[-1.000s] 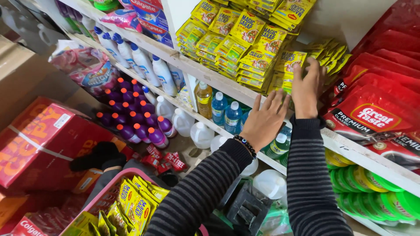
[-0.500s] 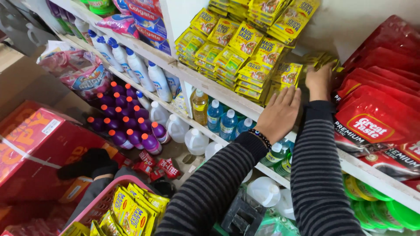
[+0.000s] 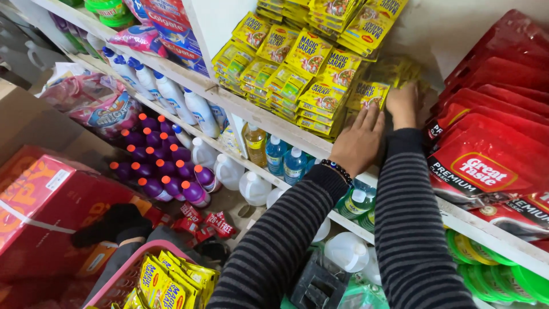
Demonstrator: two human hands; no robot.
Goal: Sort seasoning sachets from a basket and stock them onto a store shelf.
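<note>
Left hand: my left hand [image 3: 359,140] lies flat, palm down, fingers stretched and close together, on the yellow sachets [image 3: 320,94] at the right end of the stack; it presses on them but grips nothing.
Right hand: my right hand [image 3: 404,105] is pushed in deeper, just right of the left, against more yellow sachets at the back of the shelf [image 3: 269,123]; its fingertips are hidden among the packs, so I cannot tell whether it holds one.
Sleeves: both my arms wear grey and black stripes, and a dark bead bracelet [image 3: 338,170] sits on my left wrist.
Sachets: they are stacked in rows on the white shelf, leaning on each other, with more hanging above them.
Red pouches: large red pouches [image 3: 486,149] lie piled on the same shelf, just beside my right hand.
Below: blue and yellow bottles [image 3: 275,153] stand on the shelf under the sachets, near my left forearm.
Far left: white bottles [image 3: 171,94] with blue caps line a shelf, and purple bottles [image 3: 163,169] with orange caps stand grouped lower down.
Basket: a pink basket [image 3: 134,269] at the bottom holds more yellow sachets, well apart from my hands.
Box: a red carton [image 3: 43,212] sits beside the basket.
</note>
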